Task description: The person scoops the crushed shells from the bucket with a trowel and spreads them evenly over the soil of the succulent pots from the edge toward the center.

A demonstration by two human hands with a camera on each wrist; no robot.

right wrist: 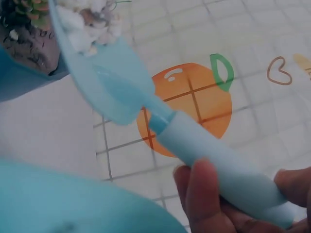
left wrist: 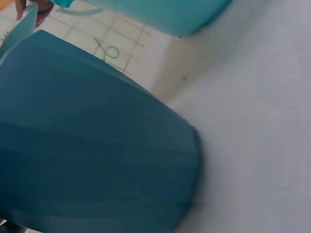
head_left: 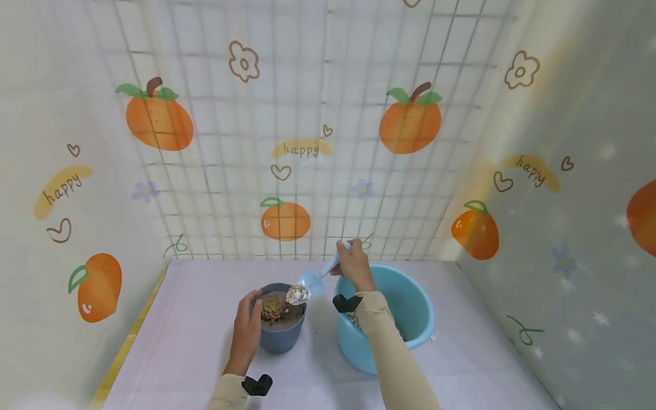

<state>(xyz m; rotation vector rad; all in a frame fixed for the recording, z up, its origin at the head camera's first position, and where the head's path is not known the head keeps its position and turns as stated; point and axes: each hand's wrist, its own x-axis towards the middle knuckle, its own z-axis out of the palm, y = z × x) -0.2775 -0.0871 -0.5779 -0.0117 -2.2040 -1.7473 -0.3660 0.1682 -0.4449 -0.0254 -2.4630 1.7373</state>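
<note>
My left hand (head_left: 245, 333) holds the left side of a dark blue-grey plant pot (head_left: 281, 340), fingers at its rim. Brown soil fills the pot, and a small green-and-reddish succulent (head_left: 274, 308) sits in it. My right hand (head_left: 355, 265) grips the handle of a light blue hand trowel (right wrist: 214, 160). White and brownish pebbles (head_left: 298, 294) lie in the trowel's scoop, which tilts down over the pot's right rim. In the left wrist view the pot's wall (left wrist: 97, 131) fills much of the picture; the left fingers are mostly hidden there.
A light blue bucket (head_left: 353, 350) stands right of the pot under my right forearm, with more pebbles (head_left: 355, 320) inside. A pale cloth (head_left: 200, 307) covers the table. Printed curtains with a wire grid (head_left: 328, 188) rise behind and at both sides.
</note>
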